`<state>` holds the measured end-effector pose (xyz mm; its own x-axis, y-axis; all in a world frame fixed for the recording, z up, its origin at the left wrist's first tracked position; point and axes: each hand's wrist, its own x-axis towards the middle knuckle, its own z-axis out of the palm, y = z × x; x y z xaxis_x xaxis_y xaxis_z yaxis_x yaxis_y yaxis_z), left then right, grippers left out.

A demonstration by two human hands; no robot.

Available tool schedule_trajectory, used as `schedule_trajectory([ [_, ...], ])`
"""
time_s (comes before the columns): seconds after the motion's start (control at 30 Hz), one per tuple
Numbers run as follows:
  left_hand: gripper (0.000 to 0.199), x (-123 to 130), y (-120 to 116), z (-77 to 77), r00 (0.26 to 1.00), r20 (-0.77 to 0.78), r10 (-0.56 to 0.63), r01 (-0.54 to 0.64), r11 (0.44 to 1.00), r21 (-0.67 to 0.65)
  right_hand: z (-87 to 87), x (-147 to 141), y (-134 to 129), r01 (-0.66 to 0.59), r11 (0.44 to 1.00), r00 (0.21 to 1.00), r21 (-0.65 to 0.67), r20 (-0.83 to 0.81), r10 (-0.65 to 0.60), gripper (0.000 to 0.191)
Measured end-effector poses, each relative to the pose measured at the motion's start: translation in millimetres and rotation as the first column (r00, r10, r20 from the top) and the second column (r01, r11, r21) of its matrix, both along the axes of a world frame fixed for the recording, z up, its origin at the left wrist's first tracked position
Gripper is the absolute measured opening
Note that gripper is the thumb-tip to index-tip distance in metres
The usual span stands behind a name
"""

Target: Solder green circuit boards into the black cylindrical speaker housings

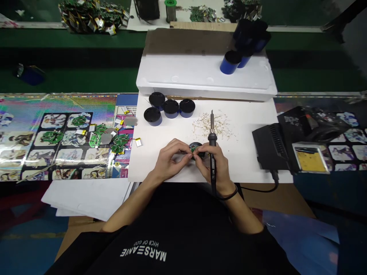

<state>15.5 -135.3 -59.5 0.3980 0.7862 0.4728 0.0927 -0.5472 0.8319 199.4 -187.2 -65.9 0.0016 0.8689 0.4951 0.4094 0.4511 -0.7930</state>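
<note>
A small green circuit board (194, 148) lies at the mouth of a dark round cup (200, 144), partly hidden by my fingers. At its left side my left hand (173, 157) closes thumb and forefinger in a pinch; what is between them is too small to make out. My right hand (215, 162) holds a black-handled soldering iron (212, 139), its metal tip pointing away from me and raised off the work. The thumb and forefinger of that hand also reach the board's right edge, close to the left fingertips.
Several blue cups with black insides (171, 109) stand beyond my left hand; more sit on a white foam block (206, 78). Pale clippings (220, 126) litter the white work surface. Green boards with batteries (110, 138) lie left. At right stand a black soldering station (271, 147) and yellow sponge (311, 159).
</note>
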Motion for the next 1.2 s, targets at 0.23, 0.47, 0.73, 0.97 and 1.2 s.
schedule_trajectory([
  [0.23, 0.009, 0.9, 0.8, 0.3, 0.998, -0.054, 0.019, -0.017, 0.999, 0.032, 11.3, 19.2, -14.5, 0.084, 0.996, 0.996, -0.037, -0.017, -0.085, 0.029],
  [0.47, 0.005, 3.0, -0.3, -4.6, 0.986, -0.165, -0.035, 0.045, 0.997, 0.061, 37.5, 51.8, -26.9, 0.113, 0.987, 0.903, -0.113, -0.403, -0.149, 0.042],
  [0.73, 0.008, 5.2, -0.5, -4.2, 0.984, -0.174, -0.045, 0.058, 0.996, 0.071, 39.2, 72.0, -40.2, 0.327, 0.932, 0.938, -0.155, -0.069, -0.341, 0.015],
  [0.97, 0.009, 6.6, -0.7, -5.2, 0.983, -0.181, -0.036, 0.048, 0.997, 0.063, 30.4, 72.1, -41.4, 0.314, 0.945, 0.949, -0.091, -0.015, -0.316, 0.013],
  [1.2, 0.008, 6.6, -1.6, -6.6, 0.979, -0.203, -0.029, 0.039, 0.998, 0.048, 29.5, 64.8, -32.6, 0.192, 0.980, 0.978, -0.053, -0.066, -0.196, 0.011],
])
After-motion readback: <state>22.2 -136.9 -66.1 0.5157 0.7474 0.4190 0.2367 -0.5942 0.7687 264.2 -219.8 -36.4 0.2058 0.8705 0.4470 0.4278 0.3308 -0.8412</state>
